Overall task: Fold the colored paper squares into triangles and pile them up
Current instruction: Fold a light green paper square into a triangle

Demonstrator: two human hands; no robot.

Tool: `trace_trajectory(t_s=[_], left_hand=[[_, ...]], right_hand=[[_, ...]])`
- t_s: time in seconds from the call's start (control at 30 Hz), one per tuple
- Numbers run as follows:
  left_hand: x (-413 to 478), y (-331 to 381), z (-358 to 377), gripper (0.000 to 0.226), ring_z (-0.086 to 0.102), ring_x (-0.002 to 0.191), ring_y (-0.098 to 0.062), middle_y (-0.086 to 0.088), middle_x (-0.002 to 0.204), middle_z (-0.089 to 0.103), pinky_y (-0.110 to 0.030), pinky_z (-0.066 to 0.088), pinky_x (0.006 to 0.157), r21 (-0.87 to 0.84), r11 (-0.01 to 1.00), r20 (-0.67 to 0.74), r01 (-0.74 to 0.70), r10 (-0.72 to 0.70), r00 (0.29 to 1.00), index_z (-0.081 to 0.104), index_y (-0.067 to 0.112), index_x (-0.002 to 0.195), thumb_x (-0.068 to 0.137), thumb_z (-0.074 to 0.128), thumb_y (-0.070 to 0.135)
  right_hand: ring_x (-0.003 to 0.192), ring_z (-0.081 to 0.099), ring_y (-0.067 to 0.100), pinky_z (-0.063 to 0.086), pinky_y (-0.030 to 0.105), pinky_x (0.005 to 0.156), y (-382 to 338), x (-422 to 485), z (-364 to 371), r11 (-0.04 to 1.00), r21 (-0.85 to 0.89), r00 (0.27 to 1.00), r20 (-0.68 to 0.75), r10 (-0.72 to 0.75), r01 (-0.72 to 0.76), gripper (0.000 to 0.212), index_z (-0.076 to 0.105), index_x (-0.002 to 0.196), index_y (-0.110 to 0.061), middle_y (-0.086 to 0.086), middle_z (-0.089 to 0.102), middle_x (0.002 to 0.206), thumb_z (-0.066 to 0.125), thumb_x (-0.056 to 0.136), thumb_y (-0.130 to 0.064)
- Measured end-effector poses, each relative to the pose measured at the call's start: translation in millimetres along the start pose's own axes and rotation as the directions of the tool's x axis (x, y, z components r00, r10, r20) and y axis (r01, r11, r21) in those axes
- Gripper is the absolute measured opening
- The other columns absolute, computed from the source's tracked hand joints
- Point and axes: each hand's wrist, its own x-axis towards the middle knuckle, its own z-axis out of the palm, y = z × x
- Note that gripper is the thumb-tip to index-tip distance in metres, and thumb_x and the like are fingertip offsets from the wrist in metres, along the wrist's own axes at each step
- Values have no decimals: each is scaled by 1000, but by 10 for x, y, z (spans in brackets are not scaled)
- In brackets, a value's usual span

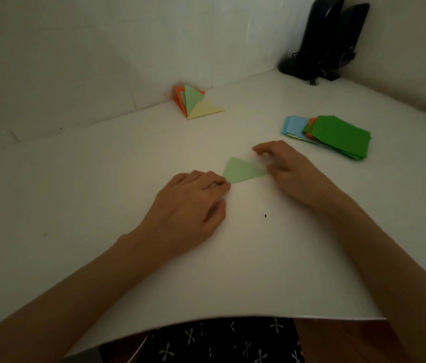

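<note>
A light green paper triangle (242,171) lies flat on the white table (102,192) between my hands. My left hand (193,208) presses its fingertips on the triangle's near left corner. My right hand (288,169) holds the right corner, with the thumb on the paper and the fingers loosely curled above it. A pile of folded triangles (196,103), orange, green and yellow, leans against the wall at the back. A stack of unfolded squares (335,136), dark green on top with orange and blue beneath, lies at the right.
Two black speakers (329,40) with cables stand in the far right corner. The wall runs along the table's back edge. The table's near edge curves above my lap (219,341). A small dark speck (266,215) sits on the table.
</note>
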Motion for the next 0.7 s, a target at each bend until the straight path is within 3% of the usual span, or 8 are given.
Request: trace_trajectory(t_s=[0.07,0.17,0.23,0.3,0.5,0.6,0.7], left_hand=[[-10,10,10,45,61,95,-22,0,109,65,-27,35,83,-10,1000,-2,1,-1,1000,66,13,112,86,36,32],[-4,28,-5,43,62,92,-21,0,107,66,-29,47,77,-21,1000,0,9,-9,1000,66,13,110,85,37,32],[3,24,-10,42,61,90,-22,0,106,66,-29,49,73,-37,999,5,3,-3,1000,67,13,109,84,37,31],[0,31,-10,42,61,89,-21,0,106,66,-28,49,73,-38,999,12,3,-2,1000,66,13,109,84,37,31],[-12,53,-14,47,61,97,-19,1,110,65,-27,46,80,-14,999,9,33,-33,999,65,14,111,88,33,39],[113,22,-74,66,54,112,-19,1,121,60,-33,39,94,20,996,62,88,-90,994,61,15,117,87,19,56],[394,-128,-38,85,37,128,-17,4,137,46,-38,25,107,112,977,167,183,-200,965,50,19,129,80,0,67]], right_hand=[[122,42,10,26,3,90,33,-14,-79,999,29,999,-26,44,-43,47,53,125,-20,-2,50,128,40,89,8],[124,37,22,25,21,95,-117,91,6,999,-44,995,-99,21,-25,32,53,125,-20,6,49,128,54,93,-17],[128,29,24,23,27,102,-273,179,127,991,-126,998,-53,28,-34,55,45,133,-21,6,40,132,61,86,-45],[131,22,24,20,32,107,-325,259,219,971,-232,999,-4,51,-50,74,35,138,-21,6,32,138,61,79,-57],[128,29,31,19,35,107,-143,429,150,957,-273,980,-194,45,-98,61,37,137,-17,12,37,135,57,88,-48],[131,27,31,16,36,109,5,318,26,947,-310,966,-260,0,-83,58,38,139,-17,13,35,139,52,91,-46],[138,21,32,12,40,114,294,195,-164,860,-432,939,-314,139,-272,63,31,143,-11,17,27,149,48,93,-47]])
